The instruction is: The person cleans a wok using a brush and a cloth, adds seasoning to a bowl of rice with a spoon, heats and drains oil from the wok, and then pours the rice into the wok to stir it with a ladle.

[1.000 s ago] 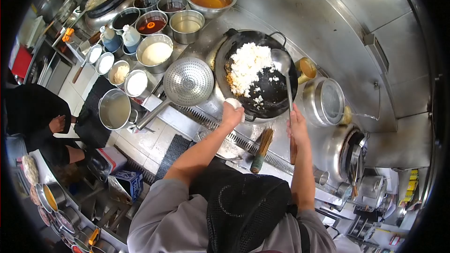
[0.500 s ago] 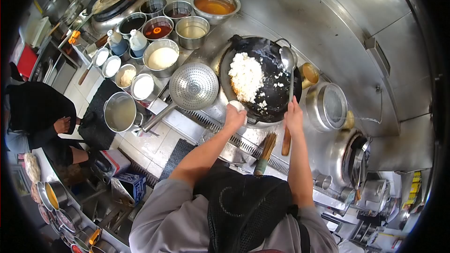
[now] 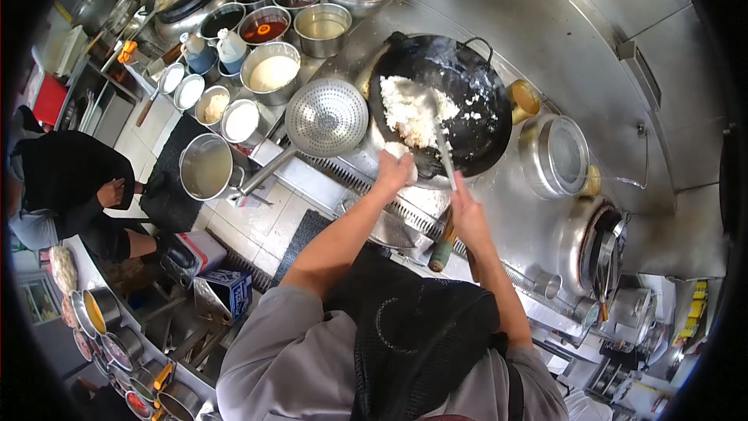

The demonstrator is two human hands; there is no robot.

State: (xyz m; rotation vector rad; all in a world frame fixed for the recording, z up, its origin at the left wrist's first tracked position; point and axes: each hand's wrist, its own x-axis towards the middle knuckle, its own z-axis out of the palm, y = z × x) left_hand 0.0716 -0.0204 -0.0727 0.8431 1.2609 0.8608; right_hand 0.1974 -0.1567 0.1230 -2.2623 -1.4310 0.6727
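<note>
Rice (image 3: pixel 407 119) now lies under the ladle (image 3: pixel 445 150).

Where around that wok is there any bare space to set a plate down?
Bare steel counter shows between the wok, the steel pot and the right hand. It's crowded opposite, with the perforated skimmer and closely packed metal containers.
</note>
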